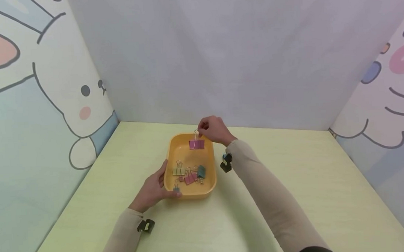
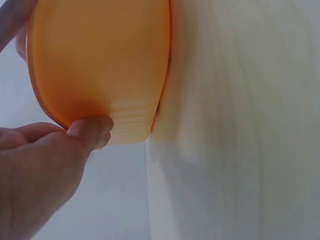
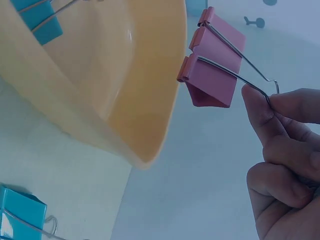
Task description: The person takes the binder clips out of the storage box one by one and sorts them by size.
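Pinching pink binder clip [image 1: 196,144] by its wire, right hand [image 1: 215,130]; left hand [image 1: 153,189] gripping orange tray [image 1: 191,194]; no writing.

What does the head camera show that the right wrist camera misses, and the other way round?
Only the head view shows the left hand gripping the tray's near corner, and the clips lying inside the tray.

Only the right wrist view shows, close up, fingertips pinching the wire handle, and a blue clip on the table.

Both show the right hand, the pink binder clip and the orange tray.
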A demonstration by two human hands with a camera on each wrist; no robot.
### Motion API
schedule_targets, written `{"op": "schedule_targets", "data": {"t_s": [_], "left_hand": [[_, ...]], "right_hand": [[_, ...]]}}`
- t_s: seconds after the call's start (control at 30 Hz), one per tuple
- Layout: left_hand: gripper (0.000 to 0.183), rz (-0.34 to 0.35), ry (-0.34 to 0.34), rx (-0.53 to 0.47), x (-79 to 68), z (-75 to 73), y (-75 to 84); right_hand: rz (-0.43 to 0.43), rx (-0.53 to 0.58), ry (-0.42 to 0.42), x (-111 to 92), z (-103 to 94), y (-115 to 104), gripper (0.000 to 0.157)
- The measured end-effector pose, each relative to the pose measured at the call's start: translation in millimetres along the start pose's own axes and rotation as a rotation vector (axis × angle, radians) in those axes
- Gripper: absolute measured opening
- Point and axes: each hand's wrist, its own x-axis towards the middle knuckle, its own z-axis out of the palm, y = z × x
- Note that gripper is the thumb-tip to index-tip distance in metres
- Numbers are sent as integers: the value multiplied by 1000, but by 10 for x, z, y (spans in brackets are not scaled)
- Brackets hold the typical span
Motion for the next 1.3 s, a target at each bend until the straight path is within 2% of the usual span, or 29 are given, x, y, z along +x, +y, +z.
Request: {"op": "schedule_targets", "data": {"t_s": [0.23,0.53,0.83,1.07,1.3], "left_hand": [[129,16,-2,6,-3,-10,-5],[127,35,-6,3,-27,-32,-2],[128,22,-1,4,-42,-39,15],[128,-6,7,4,-40,-32,14],[128,-7,11,9,-50,-37,5]], "right_hand": [[3,-8,66,-185,-214,165,16],[60,-39,121,-494,-472,444,15],[114,-76,175,-767,-728,750,15],[161,-100,225,-961,-828,1052,16],[208,-118,263,-1101,-852,1253,18]]}}
